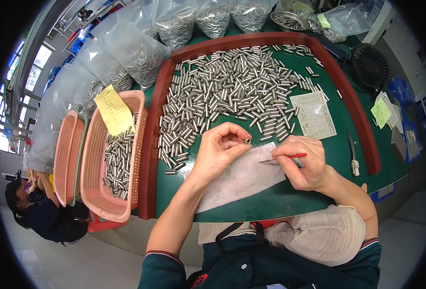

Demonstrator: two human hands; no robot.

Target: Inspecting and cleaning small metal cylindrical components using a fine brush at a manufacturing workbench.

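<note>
Between thumb and fingertips, my left hand (pixel 222 150) pinches a small metal cylinder (pixel 247 140), its hollow end turned toward my right side. My right hand (pixel 303 161) grips a thin pointed tool with a red handle (pixel 298 155), its metal tip aimed left, apart from the cylinder. Under both hands lies a whitish, smudged cloth (pixel 242 180) on the green tabletop. A broad heap of similar shiny metal cylinders (pixel 232 86) spreads just beyond my hands, inside a dark red wooden frame (pixel 151 164).
At left stand pink plastic baskets (pixel 88 164), one holding cylinders and a yellow note (pixel 114 111). Bags of metal parts (pixel 140 53) line the back. A printed sheet (pixel 314 114), a knife-like tool (pixel 353 154) and a black fan (pixel 369 65) are at right. Another person (pixel 44 207) sits far left.
</note>
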